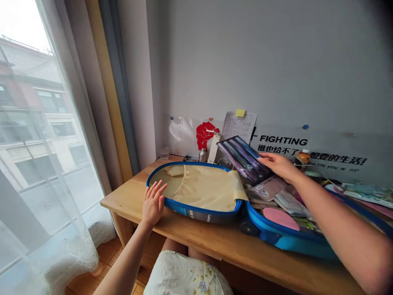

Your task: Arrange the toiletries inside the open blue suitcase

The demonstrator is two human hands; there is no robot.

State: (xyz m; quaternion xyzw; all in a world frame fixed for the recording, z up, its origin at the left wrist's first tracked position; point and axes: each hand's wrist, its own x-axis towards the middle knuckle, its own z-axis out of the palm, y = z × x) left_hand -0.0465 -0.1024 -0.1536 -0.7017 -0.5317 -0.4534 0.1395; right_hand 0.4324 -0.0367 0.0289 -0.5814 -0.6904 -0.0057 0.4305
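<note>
A blue suitcase lies spread on the wooden desk (215, 241). Its left half (196, 209) is covered by a beige fabric liner. Its right half (282, 237) is full of small packets and a pink round item (281, 218). My left hand (153, 201) rests flat, fingers spread, on the near left rim of the left half. My right hand (278, 164) is stretched over the right half and grips a flat dark package with purple stripes (244, 159), holding it tilted above the packets.
Against the grey wall stand a "FIGHTING" sign (307, 151), a red fist cutout (206, 134), pinned papers (238, 125), a metal bottle (202, 155) and an orange-capped bottle (303, 157). Curtains and a window (46, 135) fill the left. My lap is under the desk edge.
</note>
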